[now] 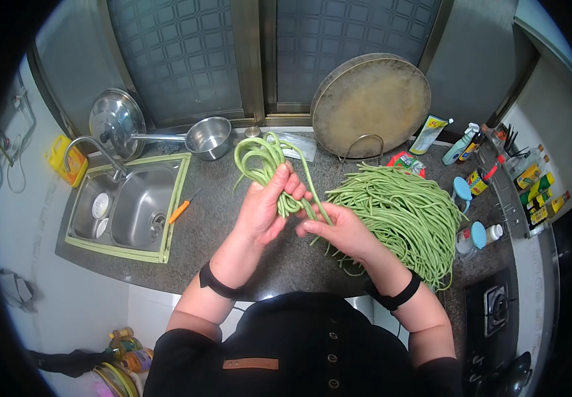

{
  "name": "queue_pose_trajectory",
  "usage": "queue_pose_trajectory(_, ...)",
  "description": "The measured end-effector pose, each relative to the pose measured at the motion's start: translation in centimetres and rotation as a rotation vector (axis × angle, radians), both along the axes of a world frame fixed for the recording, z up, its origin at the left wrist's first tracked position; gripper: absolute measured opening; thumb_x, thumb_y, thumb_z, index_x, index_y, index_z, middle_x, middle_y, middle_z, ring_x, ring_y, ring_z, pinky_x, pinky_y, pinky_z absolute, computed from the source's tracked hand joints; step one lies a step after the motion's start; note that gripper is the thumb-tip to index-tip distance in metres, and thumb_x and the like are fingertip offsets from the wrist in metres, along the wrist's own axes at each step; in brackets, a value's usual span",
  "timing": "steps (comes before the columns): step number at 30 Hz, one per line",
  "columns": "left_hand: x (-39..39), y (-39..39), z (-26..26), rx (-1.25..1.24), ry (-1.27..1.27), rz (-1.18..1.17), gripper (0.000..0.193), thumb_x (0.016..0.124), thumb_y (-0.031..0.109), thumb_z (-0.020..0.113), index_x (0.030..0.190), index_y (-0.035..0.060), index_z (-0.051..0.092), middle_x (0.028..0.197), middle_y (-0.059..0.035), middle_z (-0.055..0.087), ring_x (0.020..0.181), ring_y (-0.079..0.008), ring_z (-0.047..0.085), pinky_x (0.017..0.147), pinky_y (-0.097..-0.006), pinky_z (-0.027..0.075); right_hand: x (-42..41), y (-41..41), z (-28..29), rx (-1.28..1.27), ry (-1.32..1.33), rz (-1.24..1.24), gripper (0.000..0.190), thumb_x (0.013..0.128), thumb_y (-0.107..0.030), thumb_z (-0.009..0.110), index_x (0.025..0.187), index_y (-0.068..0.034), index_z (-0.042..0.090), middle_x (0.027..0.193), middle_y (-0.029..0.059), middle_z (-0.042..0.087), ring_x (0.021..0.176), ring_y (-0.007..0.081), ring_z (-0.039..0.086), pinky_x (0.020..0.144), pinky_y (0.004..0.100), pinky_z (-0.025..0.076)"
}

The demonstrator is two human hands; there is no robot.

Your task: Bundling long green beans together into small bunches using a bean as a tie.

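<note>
Gathered in loops, a bundle of long green beans (261, 161) is gripped in my left hand (266, 206), raised over the counter. My right hand (338, 226), just to its right, pinches a long bean (311, 181) that runs up to the top of the bundle. Right of my hands lies a large heap of yardlong beans (405, 213) on the dark stone counter (206, 238). Some bean ends hang below my left fingers. The palm side of my right hand is partly hidden.
Left stands a double steel sink (139, 208) with a faucet (100, 149). Beside it lies an orange-handled knife (179, 212), blade pointing away. A saucepan (209, 138) and a large round board (373, 106) stand at the back. Right are lidded jars (477, 235), a bottle rack (529, 193) and a gas stove (494, 310).
</note>
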State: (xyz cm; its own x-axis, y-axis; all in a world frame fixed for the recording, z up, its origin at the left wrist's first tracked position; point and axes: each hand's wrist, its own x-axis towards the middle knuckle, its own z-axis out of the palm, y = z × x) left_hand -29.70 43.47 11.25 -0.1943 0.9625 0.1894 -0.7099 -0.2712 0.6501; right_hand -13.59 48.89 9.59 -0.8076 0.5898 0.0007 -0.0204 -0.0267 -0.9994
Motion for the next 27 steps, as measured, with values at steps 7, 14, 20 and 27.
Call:
queue_pose_trajectory(7,-2.6,-1.8,0.6,-0.228,0.578,-0.110,0.012,0.091,0.015,0.058,0.093,0.0031,0.055,0.078,-0.0017,0.057,0.064,-0.0087,0.050,0.063,-0.0258,0.046,2.3,2.6,2.5,0.150,-0.293,0.111,0.013,0.082,-0.009,0.066,0.091,0.001,0.066,0.076,0.0019,0.065,0.071,0.0078,0.059,0.066,0.0221,0.047)
queue_pose_trajectory(14,0.3,-2.1,-0.5,-0.241,0.656,-0.389,0.034,0.082,0.005,0.066,0.114,0.0011,0.056,0.105,-0.0045,0.061,0.088,-0.0109,0.059,0.080,-0.0274,0.048,1.7,3.3,5.8,0.568,-0.367,0.050,0.011,0.074,-0.005,0.071,0.081,0.000,0.064,0.072,0.0045,0.064,0.068,0.0090,0.059,0.064,0.0248,0.048)
queue_pose_trajectory(20,0.8,-1.9,-1.1,-0.307,0.794,-0.338,0.030,0.079,0.005,0.069,0.107,0.0013,0.058,0.093,-0.0026,0.061,0.078,-0.0106,0.058,0.072,-0.0253,0.048,2.3,3.6,6.0,0.677,-0.404,0.084,0.014,0.072,-0.008,0.073,0.083,-0.001,0.065,0.073,0.0059,0.065,0.068,0.0133,0.061,0.065,0.0272,0.048)
queue_pose_trajectory(27,-1.8,-2.2,-1.1,-0.320,0.685,-0.248,0.019,0.081,0.009,0.069,0.097,0.0013,0.062,0.087,-0.0031,0.063,0.078,-0.0110,0.059,0.069,-0.0240,0.048,4.6,5.1,6.1,0.625,-0.426,0.034,0.018,0.084,-0.017,0.062,0.091,-0.002,0.068,0.077,0.0102,0.066,0.072,0.0190,0.062,0.071,0.0299,0.048)
